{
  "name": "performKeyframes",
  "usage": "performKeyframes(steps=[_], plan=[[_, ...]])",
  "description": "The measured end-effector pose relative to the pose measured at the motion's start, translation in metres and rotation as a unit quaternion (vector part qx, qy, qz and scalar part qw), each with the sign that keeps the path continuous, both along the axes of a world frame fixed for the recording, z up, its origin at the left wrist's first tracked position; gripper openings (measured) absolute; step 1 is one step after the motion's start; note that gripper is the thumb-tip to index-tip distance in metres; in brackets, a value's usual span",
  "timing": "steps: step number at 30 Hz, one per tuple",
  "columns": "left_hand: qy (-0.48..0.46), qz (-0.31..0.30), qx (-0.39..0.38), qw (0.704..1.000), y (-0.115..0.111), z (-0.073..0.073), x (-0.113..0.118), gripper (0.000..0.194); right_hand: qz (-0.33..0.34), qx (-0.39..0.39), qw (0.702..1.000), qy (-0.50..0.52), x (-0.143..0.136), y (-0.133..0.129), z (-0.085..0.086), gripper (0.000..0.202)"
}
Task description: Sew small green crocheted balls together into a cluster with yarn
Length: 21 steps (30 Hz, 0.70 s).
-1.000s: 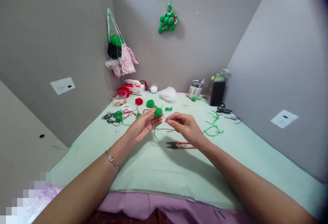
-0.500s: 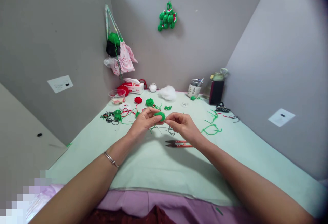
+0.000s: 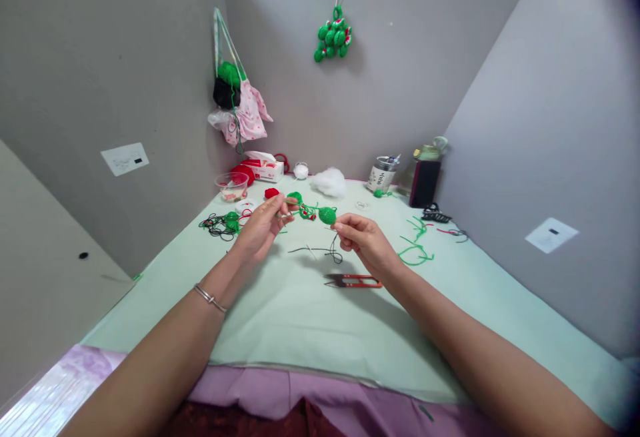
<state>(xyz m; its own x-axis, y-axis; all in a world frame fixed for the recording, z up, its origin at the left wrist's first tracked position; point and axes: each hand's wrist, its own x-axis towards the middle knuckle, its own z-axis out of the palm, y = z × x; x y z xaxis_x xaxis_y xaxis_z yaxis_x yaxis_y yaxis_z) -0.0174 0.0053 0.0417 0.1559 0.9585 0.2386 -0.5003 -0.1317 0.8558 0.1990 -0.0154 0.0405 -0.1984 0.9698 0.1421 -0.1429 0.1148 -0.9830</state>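
My right hand [image 3: 364, 234] pinches a small green crocheted ball [image 3: 327, 215] by its lower right side, between thumb and fingertips. A strand of green yarn [image 3: 313, 207] stretches from the ball towards my left hand [image 3: 263, 227], whose thumb and fingers close on it; the exact pinch is small and partly hidden. Behind the strand lies a red and green crocheted piece [image 3: 307, 212]. Below my right hand, orange-handled thread snips [image 3: 353, 281] rest on the table. Dark cord [image 3: 336, 254] lies loose between my hands.
Balls of red yarn [image 3: 271, 193] and green yarn [image 3: 295, 197], white stuffing [image 3: 329, 182], a tissue box [image 3: 267, 170] and a clear tub [image 3: 233, 187] stand at the back. Green yarn scraps [image 3: 416, 254] lie right, near a black hair clip [image 3: 435, 214]. A green crocheted cluster [image 3: 333, 37] hangs above.
My hands have moved apart. The green ball, earlier in my left hand, is now in my right, and my left hand has drawn back to the left.
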Motion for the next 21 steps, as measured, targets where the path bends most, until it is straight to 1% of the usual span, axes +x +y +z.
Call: performKeyframes(steps=[3, 4, 5, 7, 8, 9, 11, 13, 17, 21], plan=[[-0.081, -0.07, -0.041, 0.993, -0.004, 0.007, 0.0, 0.041, 0.022, -0.002, 1.0, 0.001, -0.002, -0.002, -0.003, 0.025], [-0.088, -0.088, -0.046, 0.991, -0.007, 0.008, 0.002, 0.041, 0.028, -0.001, 1.0, 0.003, -0.002, -0.003, -0.004, 0.025], [-0.082, -0.094, -0.042, 0.991, -0.009, 0.008, 0.004, 0.04, 0.033, -0.001, 0.999, 0.003, -0.003, -0.004, -0.004, 0.024], [-0.032, -0.066, -0.008, 0.997, -0.014, 0.006, 0.011, 0.033, 0.043, -0.004, 0.999, 0.0, -0.005, -0.007, -0.003, 0.024], [0.006, -0.043, 0.015, 0.999, -0.015, 0.004, 0.014, 0.028, 0.047, -0.006, 0.999, -0.004, -0.005, -0.008, -0.003, 0.023], [0.046, -0.033, 0.036, 0.998, -0.016, 0.002, 0.016, 0.027, 0.048, -0.006, 0.999, -0.01, -0.006, -0.009, -0.002, 0.023], [0.112, -0.041, 0.071, 0.99, -0.016, -0.003, 0.019, 0.031, 0.045, 0.0, 0.999, -0.025, -0.006, -0.008, -0.003, 0.023], [0.148, -0.058, 0.087, 0.983, -0.016, -0.006, 0.019, 0.029, 0.043, 0.01, 0.998, -0.038, -0.004, -0.006, -0.004, 0.024], [0.15, -0.051, 0.089, 0.983, -0.014, -0.009, 0.017, 0.026, 0.07, 0.022, 0.996, -0.057, 0.002, -0.001, -0.003, 0.025], [0.14, -0.042, 0.081, 0.986, -0.015, -0.009, 0.017, 0.024, 0.096, 0.061, 0.989, -0.091, 0.008, -0.002, 0.005, 0.022]])
